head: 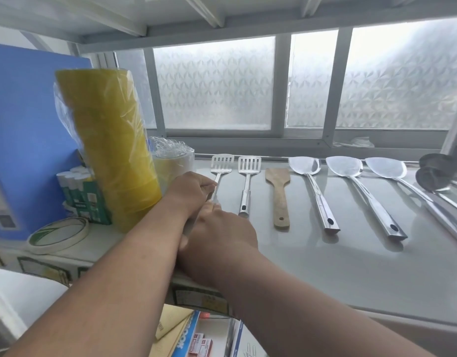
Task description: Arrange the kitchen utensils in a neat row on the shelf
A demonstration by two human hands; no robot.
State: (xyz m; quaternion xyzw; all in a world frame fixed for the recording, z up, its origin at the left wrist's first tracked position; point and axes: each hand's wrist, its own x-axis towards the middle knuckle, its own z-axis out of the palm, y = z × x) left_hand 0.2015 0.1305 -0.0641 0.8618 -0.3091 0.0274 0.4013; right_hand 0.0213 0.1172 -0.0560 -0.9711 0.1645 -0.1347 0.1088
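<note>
A row of utensils lies on the grey shelf (325, 266), heads toward the window. At its left end is a slotted steel spatula (221, 163); my left hand (190, 190) and my right hand (219, 233) both grip its handle, which they mostly hide. To the right lie a second slotted spatula (248, 167), a wooden spatula (278, 186), then three broad steel turners (305, 166), (344, 166), (385, 168). Steel ladles (432, 176) sit at the far right edge.
A tall yellow stack of tape rolls in plastic (111, 140) stands just left of my hands, with a clear wrapped roll (174, 158) behind, a green box of glue sticks (85, 199), a masking tape roll (58, 234) and a blue folder (24, 130). Frosted window behind.
</note>
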